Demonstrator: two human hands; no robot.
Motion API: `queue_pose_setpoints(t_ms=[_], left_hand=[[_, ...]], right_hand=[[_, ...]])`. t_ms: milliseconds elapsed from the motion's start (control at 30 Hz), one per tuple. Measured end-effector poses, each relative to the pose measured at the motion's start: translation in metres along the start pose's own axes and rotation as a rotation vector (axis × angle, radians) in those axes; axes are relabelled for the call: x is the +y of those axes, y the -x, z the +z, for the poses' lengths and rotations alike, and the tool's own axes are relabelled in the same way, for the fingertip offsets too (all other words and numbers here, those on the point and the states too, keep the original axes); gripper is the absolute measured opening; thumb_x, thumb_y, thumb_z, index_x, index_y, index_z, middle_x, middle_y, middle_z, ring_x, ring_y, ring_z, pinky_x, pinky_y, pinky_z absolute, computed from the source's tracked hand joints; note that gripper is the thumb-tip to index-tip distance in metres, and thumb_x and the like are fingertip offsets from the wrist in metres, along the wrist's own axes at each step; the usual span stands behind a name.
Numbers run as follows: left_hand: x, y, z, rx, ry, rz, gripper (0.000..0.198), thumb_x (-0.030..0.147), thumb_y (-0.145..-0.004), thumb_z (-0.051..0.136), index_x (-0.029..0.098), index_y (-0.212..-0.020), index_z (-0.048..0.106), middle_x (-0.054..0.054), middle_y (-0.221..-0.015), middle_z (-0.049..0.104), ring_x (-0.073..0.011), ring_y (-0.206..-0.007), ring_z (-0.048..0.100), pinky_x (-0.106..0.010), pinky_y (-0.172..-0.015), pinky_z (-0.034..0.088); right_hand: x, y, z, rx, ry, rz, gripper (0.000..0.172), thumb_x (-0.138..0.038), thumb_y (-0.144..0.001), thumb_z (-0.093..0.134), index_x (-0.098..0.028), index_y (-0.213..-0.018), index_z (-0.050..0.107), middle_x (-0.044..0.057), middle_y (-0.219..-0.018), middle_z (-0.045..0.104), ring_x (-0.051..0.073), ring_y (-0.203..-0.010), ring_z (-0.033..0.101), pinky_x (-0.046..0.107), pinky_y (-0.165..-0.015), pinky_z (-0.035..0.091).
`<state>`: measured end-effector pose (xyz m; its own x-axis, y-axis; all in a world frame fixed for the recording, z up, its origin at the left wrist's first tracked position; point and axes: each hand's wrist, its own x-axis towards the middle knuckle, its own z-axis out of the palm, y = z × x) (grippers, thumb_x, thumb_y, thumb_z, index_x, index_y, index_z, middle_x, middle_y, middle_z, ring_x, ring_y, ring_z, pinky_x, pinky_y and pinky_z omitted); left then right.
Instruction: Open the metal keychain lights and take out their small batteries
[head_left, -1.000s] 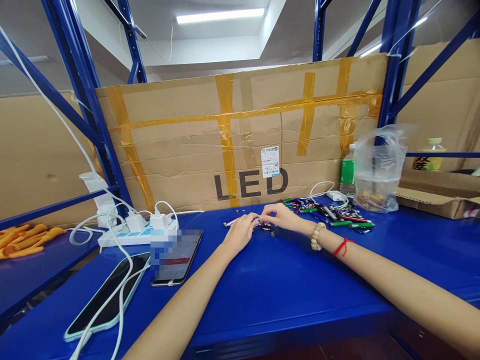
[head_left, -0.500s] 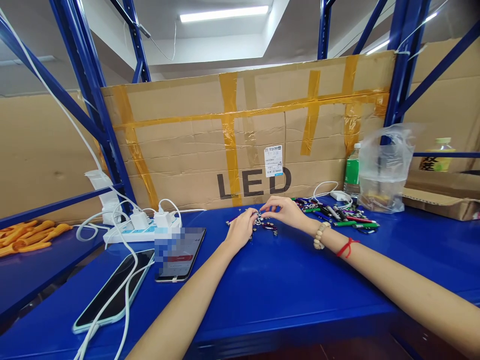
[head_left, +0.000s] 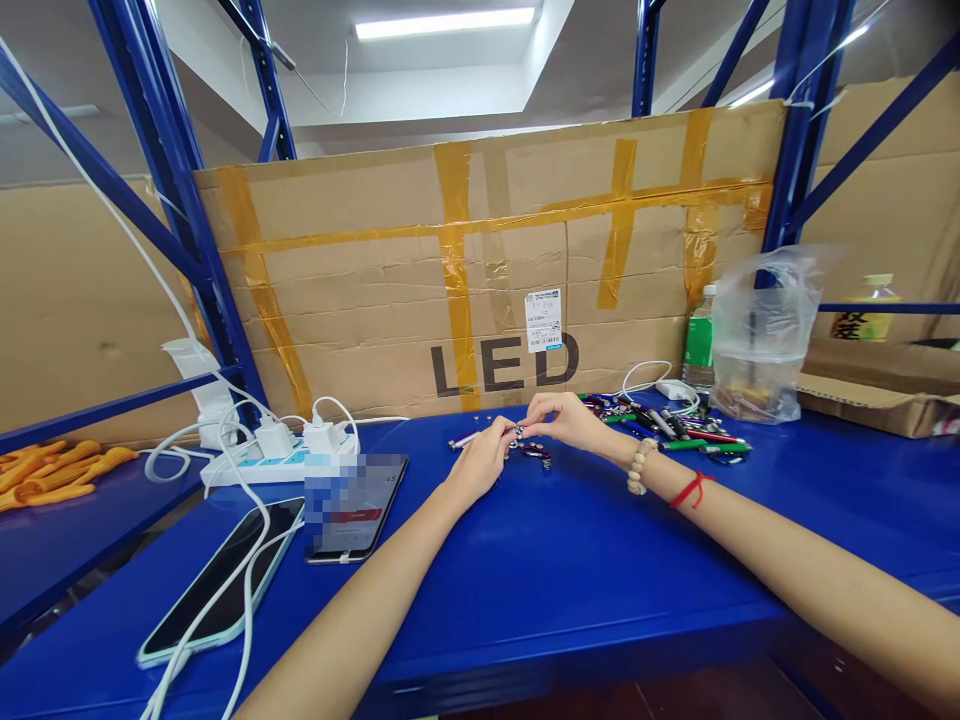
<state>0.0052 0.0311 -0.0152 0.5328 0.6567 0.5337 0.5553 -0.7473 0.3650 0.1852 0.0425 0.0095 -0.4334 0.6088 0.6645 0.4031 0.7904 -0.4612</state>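
Note:
My left hand [head_left: 481, 462] and my right hand [head_left: 568, 422] meet near the back of the blue shelf [head_left: 592, 590]. Between their closed fingertips is a small silvery metal piece [head_left: 517, 432], too small to name. Fingers partly cover it. Just below lies a dark purple piece with metal bits [head_left: 535, 452]; a slim purple and silver stick [head_left: 463, 440] sits left of my fingers. Right of my hands spreads a heap of pen-like sticks [head_left: 664, 425] in green, red, black and purple.
At left are a white power strip [head_left: 255, 466] with chargers and cables, and two phones [head_left: 217, 585] [head_left: 367, 505]. A taped cardboard sheet [head_left: 360, 300] stands behind. Plastic bag [head_left: 761, 350], green-labelled bottle [head_left: 699, 345] and open carton [head_left: 877, 385] stand at right.
My fingertips have shifted slightly around the small metal piece, and less of it shows between them. The whole view has moved a little; both hands remain together at the same spot.

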Motion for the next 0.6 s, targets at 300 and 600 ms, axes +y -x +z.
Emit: queue_pose_setpoints(t_ms=[300,600], left_hand=[[-0.0002,0.0027,-0.0002,-0.002,-0.012,0.011,0.007,0.02,-0.087,0.03,0.022,-0.088,0.036,-0.005,-0.103,0.058,-0.0166,-0.092,0.056,-0.027,-0.074,0.043],[-0.0017,0.004,0.0003,0.009,-0.083,0.063,0.009,0.016,-0.086,0.028,0.021,-0.087,0.035,-0.007,-0.104,0.058,-0.0164,-0.097,0.055,-0.029,-0.078,0.044]], right_hand=[[-0.0029,0.0021,0.0047,0.023,-0.056,0.026,0.029,-0.045,-0.064,0.064,-0.017,-0.062,0.068,0.004,-0.066,0.059,0.014,-0.062,0.055,0.026,-0.057,0.043],[-0.001,0.0032,0.0069,0.036,-0.049,-0.006,0.025,-0.04,-0.067,0.064,-0.015,-0.063,0.067,0.004,-0.067,0.059,0.014,-0.064,0.054,0.026,-0.059,0.043]])
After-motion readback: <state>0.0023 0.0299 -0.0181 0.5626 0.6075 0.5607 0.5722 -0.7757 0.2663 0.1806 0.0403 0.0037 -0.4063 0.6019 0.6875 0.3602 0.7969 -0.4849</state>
